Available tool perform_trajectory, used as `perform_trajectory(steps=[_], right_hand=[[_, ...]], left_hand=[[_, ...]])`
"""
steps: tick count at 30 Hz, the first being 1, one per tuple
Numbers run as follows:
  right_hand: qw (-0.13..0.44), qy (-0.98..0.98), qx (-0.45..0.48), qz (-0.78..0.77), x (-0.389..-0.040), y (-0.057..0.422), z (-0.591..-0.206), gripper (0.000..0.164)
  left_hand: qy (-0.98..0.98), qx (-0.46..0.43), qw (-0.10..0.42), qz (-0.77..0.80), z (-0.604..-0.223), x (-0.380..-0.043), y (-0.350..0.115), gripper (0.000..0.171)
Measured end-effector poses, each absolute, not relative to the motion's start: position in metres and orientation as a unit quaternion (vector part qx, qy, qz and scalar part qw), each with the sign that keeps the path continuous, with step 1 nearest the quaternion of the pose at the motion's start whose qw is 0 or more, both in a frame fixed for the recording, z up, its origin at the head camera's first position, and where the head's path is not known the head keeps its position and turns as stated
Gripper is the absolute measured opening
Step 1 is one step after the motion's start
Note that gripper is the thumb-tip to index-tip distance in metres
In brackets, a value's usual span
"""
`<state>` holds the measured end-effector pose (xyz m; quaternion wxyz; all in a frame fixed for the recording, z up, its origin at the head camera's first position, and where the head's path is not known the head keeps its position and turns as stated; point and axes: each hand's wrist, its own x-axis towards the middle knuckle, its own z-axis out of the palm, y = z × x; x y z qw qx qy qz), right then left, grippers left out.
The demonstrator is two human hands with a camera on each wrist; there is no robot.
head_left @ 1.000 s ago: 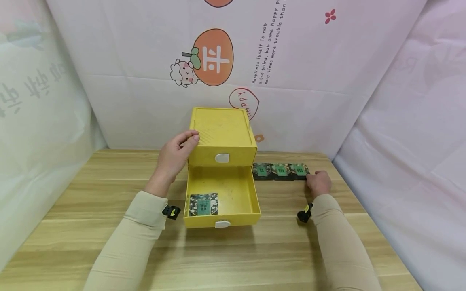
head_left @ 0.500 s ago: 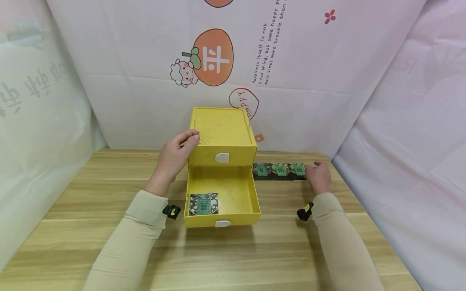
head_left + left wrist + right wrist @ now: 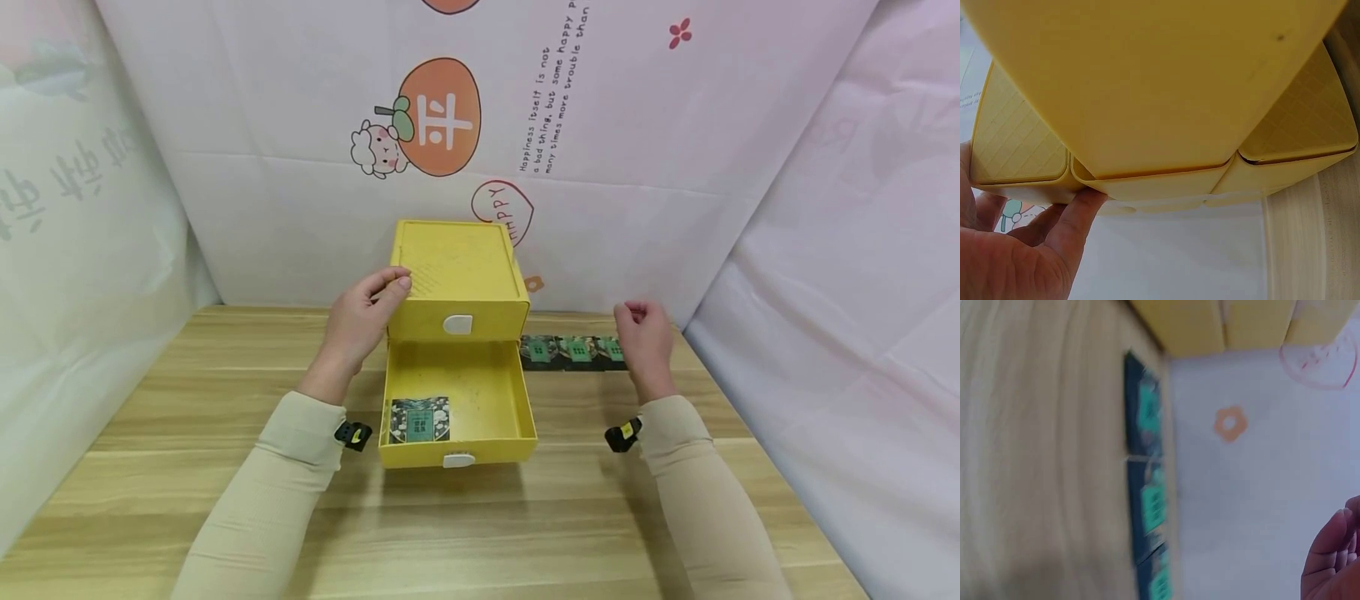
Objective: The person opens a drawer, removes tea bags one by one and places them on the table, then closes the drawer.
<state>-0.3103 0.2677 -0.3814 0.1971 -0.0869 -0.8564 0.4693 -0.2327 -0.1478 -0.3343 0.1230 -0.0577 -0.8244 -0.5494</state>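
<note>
The yellow drawer unit (image 3: 461,258) stands on the wood-grain table (image 3: 480,533), in front of the printed white backdrop (image 3: 637,125). Its upper drawer front, with a white pull tab (image 3: 457,325), is closed; below that, an open drawer (image 3: 491,452) juts out from the unit toward the person.

The left hand (image 3: 358,321) grips the unit at its upper left front edge, fingertips bent over the top; in the left wrist view the thumb (image 3: 1075,225) presses on the unit's side.

One square patterned card (image 3: 420,421) with a teal label lies flat inside the unit's open drawer, in its front left corner. Three more dark cards with green labels (image 3: 577,352) lie on the table to the right of the unit, edge to edge in a row that leads away from its side.

The right hand (image 3: 648,342) is well to the right of the unit, raised over the far end of that row and apart from it, fingers curled in with nothing visible in them. A black wrist camera (image 3: 624,434) sits below its palm.
</note>
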Motion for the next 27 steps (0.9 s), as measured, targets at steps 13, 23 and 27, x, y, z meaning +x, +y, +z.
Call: perform_trajectory(steps=[13,23,27], right_hand=[[0.273,-0.814,0.044,0.511,-0.272,0.214,-0.337,0.033],[0.303,-0.792,0.144,0.51,-0.242,0.183,-0.326,0.025],[0.319,-0.782,0.204,0.495,-0.227,0.169,-0.321,0.02]], left_hand=[[-0.822,-0.055,0.127,-0.553,-0.334,-0.233,-0.147,0.056],[-0.824,-0.057,0.123,-0.55,-0.334,-0.232,-0.147,0.057],[-0.824,-0.058,0.124,-0.55,-0.334,-0.232,-0.147,0.057]])
